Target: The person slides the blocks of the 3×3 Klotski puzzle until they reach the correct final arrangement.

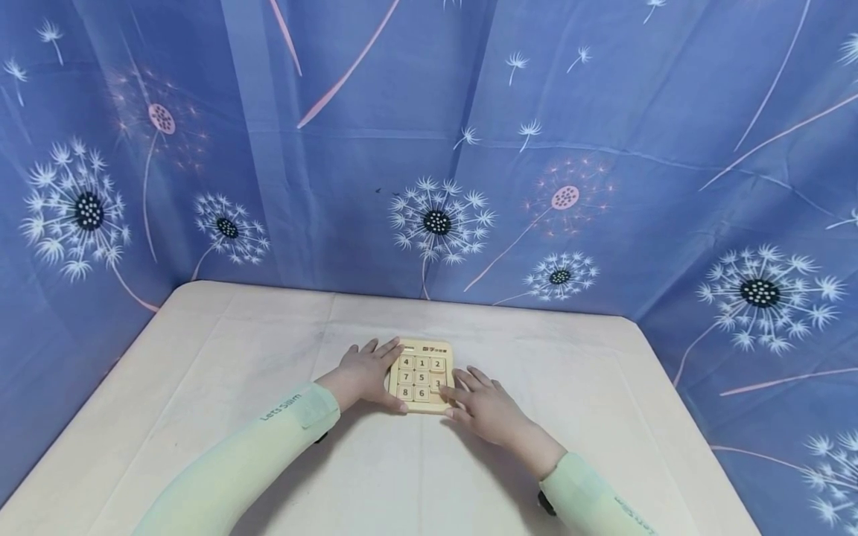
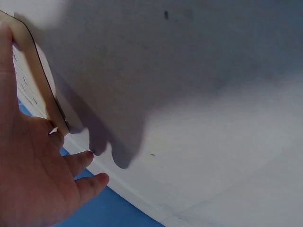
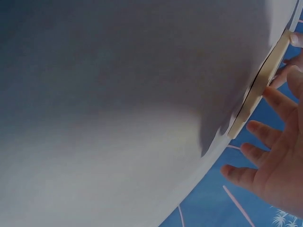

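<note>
A pale yellow sliding number puzzle (image 1: 421, 408) lies flat on the table, its numbered tiles reading 4, 1, 2 along the top row. The tile marked 3 (image 1: 437, 383) sits between the middle and bottom rows at the right. My left hand (image 1: 365, 372) holds the frame's left side, thumb at the lower edge and forefinger near the upper corner; its other fingers spread outward in the left wrist view. With fingers extended, my right hand (image 1: 492, 409) touches the 3 tile with its forefinger, and its thumb lies by the lower right corner. The right wrist view shows the puzzle edge-on.
A cream cloth covers the table (image 1: 536, 357). Blue curtains (image 1: 348, 186) with dandelion prints stand along the back and both sides. Light green sleeves (image 1: 234, 454) cover both forearms.
</note>
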`<state>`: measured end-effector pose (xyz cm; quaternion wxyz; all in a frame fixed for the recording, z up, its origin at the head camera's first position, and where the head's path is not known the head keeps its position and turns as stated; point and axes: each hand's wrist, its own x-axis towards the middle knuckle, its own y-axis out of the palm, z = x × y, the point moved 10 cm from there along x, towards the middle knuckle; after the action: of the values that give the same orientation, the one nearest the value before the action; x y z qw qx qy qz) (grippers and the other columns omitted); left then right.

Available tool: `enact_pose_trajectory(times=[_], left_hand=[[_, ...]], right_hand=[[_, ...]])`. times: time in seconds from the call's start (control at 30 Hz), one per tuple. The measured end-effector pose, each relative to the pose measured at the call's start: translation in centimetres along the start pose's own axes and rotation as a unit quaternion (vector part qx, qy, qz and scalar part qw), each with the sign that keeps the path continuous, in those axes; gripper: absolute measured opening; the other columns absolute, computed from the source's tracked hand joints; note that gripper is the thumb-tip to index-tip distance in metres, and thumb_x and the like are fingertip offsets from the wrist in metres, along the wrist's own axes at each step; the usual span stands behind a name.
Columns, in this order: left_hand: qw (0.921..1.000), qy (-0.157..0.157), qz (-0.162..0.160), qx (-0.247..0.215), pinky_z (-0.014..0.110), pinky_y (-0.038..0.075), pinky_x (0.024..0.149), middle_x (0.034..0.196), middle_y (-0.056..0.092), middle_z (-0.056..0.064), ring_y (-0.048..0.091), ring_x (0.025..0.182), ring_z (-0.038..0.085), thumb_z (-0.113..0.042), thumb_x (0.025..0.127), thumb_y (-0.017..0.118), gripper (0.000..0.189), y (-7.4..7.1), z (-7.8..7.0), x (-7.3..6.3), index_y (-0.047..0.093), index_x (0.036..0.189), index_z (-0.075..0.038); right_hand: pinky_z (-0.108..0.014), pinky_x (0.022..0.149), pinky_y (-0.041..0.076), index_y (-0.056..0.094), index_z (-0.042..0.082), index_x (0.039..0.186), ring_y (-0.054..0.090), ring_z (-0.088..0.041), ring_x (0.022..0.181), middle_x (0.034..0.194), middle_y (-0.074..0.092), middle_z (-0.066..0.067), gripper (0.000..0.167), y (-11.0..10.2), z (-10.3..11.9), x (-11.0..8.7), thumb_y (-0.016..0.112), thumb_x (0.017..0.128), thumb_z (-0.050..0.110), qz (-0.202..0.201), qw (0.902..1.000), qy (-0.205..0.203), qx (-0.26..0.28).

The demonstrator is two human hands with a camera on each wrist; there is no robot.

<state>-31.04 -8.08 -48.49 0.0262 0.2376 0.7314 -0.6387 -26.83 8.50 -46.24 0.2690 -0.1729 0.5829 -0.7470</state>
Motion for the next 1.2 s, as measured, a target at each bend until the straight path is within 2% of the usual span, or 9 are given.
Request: enact_pose_trajectory(times=[0.4,1.2], left_hand=[[1.0000,-0.001,0.001,0.007,0.060,0.024,0.129,0.175,0.016,-0.003,0.022,0.160,0.036,-0.073,0.076,0.075,0.117,-0.03,0.13,0.12,0.022,0.165,-0.019],[1.0000,0.002,-0.002,0.002,0.061,0.025,0.128,0.174,0.017,-0.002,0.023,0.159,0.037,-0.073,0.075,0.076,0.117,0.15,0.11,0.27,0.023,0.165,-0.018]], right_hand=[[-0.076,0.112,0.038,0.062,0.015,0.142,0.038,-0.051,0.148,0.157,0.046,-0.024,0.046,-0.02,-0.21,0.25,0.056,0.104,0.039,0.010,0.9998,0.015,0.012],[-0.074,0.112,0.039,0.063,0.016,0.141,0.038,-0.051,0.148,0.157,0.047,-0.023,0.044,-0.06,-0.58,0.86,0.057,0.103,0.038,0.012,0.9997,0.020,0.007]])
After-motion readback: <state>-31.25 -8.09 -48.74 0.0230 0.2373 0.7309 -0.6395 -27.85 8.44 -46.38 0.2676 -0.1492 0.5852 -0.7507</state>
